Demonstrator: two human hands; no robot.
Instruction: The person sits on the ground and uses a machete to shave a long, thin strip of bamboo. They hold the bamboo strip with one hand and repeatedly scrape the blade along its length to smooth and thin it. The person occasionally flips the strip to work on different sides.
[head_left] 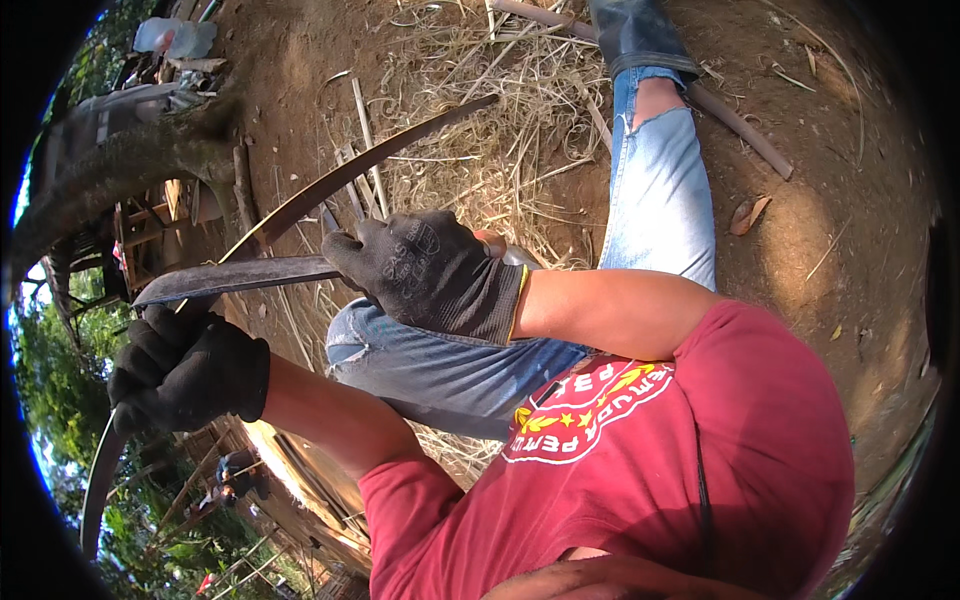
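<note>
My right hand [430, 270], in a black work glove, is closed around the handle end of a long knife with a broad dark blade [240, 277]. The blade points left, and its tip lies just above my left hand [185, 370], gloved in black too. That hand is closed on a long, thin, curved bamboo strip [370, 158]. From my left fist one end of the strip runs up and right past the blade; the other bends down at the far left. Blade and strip cross close to my left fingers; whether they touch I cannot tell.
Pale shavings [520, 170] litter the brown soil beyond my jeans-clad legs [660, 200]. A pole [745, 130] lies by my boot [640, 35]. At the upper left are a thick trunk or root [130, 170] and a clear plastic container [175, 37]. Another person [240, 475] is at the lower left.
</note>
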